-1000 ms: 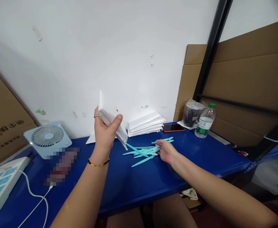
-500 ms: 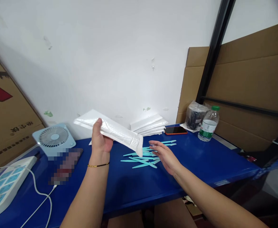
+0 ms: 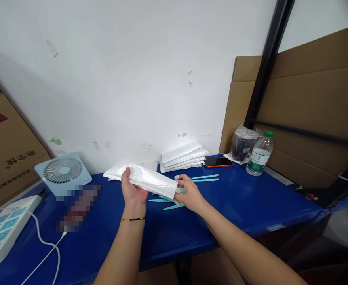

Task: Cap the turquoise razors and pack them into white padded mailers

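Observation:
A white padded envelope [image 3: 153, 179] is held above the blue table [image 3: 236, 206], slanting down to the right. My left hand [image 3: 132, 190] grips it near its middle, thumb on top. At the envelope's right end, my right hand [image 3: 190, 193] has its fingers bent around the edge; the fingertips are partly hidden. Several turquoise sticks [image 3: 205, 177] lie on the table behind and beneath the envelope and my right hand. Against the wall rests a stack of white padded envelopes [image 3: 184, 156], with more white packaging [image 3: 150, 166] to its left.
An orange-edged phone [image 3: 219, 162], a wrapped dark cup [image 3: 242, 146] and a water bottle [image 3: 259, 154] stand or lie at the back right. On the left are a blue fan [image 3: 63, 170], a power strip [image 3: 10, 229] with white cables and a blurred object [image 3: 80, 208].
The held envelope has come lower and a little to the right. My right hand has moved left from above the sticks and now takes hold of the envelope's right end.

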Demonstrator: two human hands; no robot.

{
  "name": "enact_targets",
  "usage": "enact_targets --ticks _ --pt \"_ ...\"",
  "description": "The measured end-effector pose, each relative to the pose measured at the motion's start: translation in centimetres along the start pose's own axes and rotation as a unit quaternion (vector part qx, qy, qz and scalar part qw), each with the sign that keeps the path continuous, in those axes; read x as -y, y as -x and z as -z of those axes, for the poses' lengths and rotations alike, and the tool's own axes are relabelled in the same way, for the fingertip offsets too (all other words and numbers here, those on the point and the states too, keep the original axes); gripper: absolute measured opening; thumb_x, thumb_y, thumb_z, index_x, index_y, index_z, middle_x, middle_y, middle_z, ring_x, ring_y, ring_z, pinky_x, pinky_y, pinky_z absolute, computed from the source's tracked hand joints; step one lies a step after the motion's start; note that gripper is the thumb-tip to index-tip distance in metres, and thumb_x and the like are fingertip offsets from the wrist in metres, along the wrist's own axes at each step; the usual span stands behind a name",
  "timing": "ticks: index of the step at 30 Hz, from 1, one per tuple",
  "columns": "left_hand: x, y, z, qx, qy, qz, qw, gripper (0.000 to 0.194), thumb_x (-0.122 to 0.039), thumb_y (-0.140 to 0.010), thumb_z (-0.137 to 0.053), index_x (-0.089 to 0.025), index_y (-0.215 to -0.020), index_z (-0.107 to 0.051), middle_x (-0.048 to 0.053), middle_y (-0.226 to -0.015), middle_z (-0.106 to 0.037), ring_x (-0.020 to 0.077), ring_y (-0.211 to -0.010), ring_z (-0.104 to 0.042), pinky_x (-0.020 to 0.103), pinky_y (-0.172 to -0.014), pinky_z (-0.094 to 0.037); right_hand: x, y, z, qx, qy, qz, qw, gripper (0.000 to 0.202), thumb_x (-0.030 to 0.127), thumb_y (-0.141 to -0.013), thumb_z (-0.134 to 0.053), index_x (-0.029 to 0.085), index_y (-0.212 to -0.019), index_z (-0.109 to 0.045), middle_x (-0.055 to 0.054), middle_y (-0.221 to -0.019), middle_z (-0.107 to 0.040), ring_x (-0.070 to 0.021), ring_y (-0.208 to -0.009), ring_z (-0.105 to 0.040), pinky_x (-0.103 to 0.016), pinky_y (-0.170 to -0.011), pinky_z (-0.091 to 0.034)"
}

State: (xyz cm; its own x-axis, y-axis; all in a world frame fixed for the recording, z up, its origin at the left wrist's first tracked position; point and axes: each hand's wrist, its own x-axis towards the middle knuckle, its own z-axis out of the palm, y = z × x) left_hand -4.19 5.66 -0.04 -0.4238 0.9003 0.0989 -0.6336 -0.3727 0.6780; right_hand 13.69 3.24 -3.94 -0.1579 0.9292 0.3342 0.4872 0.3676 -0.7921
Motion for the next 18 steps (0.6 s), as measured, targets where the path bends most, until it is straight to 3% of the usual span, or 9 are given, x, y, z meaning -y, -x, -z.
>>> enact_targets --ticks 3,7,13,16,18 --pt "-0.3 -0.6 0.7 0.003 -0.009 -0.015 1.0 0.023 -0.037 -0.074 -0.056 -0.02 -0.089 -0.059 0.004 -0.092 -0.066 0.021 -0.1 -0.059 0.034 -0.088 -0.049 -0.3 -0.4 -0.2 0.023 -0.022 -0.003 0.999 0.009 0.026 -0.064 -0.066 0.02 -0.072 -0.067 -0.005 -0.103 -0.053 -0.021 -0.096 -0.052 -0.032 -0.084 -0.04" --pt "-1.3 -2.5 2.2 -0.013 -0.009 -0.043 0.999 0.023 -0.036 -0.074 -0.056 -0.02 -0.089 -0.058 0.003 -0.087 -0.065 0.0192 -0.095 -0.06 0.033 -0.088 -0.049 -1.7 -1.0 1.5 0.024 0.003 -0.028 0.999 0.008 0.027 -0.065 -0.064 0.02 -0.065 -0.066 -0.004 -0.102 -0.054 -0.0184 -0.086 -0.055 -0.029 -0.077 -0.041" --pt "-2.0 -6.6 6.3 -0.079 0.002 -0.033 0.996 0.021 -0.027 -0.07 -0.059 -0.019 -0.089 -0.056 0.002 -0.084 -0.063 0.016 -0.089 -0.061 0.03 -0.086 -0.049 -5.1 -1.5 4.2 0.109 0.044 -0.021 0.993 0.007 0.026 -0.058 -0.07 0.019 -0.06 -0.069 -0.003 -0.092 -0.059 -0.018 -0.076 -0.057 -0.026 -0.069 -0.041" --pt "-1.7 -7.7 8.7 -0.142 -0.092 -0.031 0.985 0.036 -0.011 -0.061 -0.064 -0.017 -0.094 -0.051 0.002 -0.087 -0.062 0.0159 -0.088 -0.061 0.032 -0.084 -0.049 -6.9 -1.8 5.9 0.063 0.009 -0.024 0.998 0.014 0.028 -0.059 -0.072 0.022 -0.071 -0.071 -0.003 -0.101 -0.06 -0.0203 -0.086 -0.057 -0.028 -0.075 -0.042" --pt "-1.8 -7.5 9.7 -0.178 -0.171 -0.074 0.966 0.053 -0.007 -0.056 -0.067 -0.016 -0.104 -0.045 0.004 -0.097 -0.06 0.0178 -0.093 -0.06 0.035 -0.087 -0.047 -8.4 -2.0 7.6 0.007 0.004 -0.027 1.0 0.013 0.025 -0.065 -0.066 0.024 -0.077 -0.071 -0.002 -0.098 -0.062 -0.0215 -0.093 -0.056 -0.031 -0.083 -0.041"
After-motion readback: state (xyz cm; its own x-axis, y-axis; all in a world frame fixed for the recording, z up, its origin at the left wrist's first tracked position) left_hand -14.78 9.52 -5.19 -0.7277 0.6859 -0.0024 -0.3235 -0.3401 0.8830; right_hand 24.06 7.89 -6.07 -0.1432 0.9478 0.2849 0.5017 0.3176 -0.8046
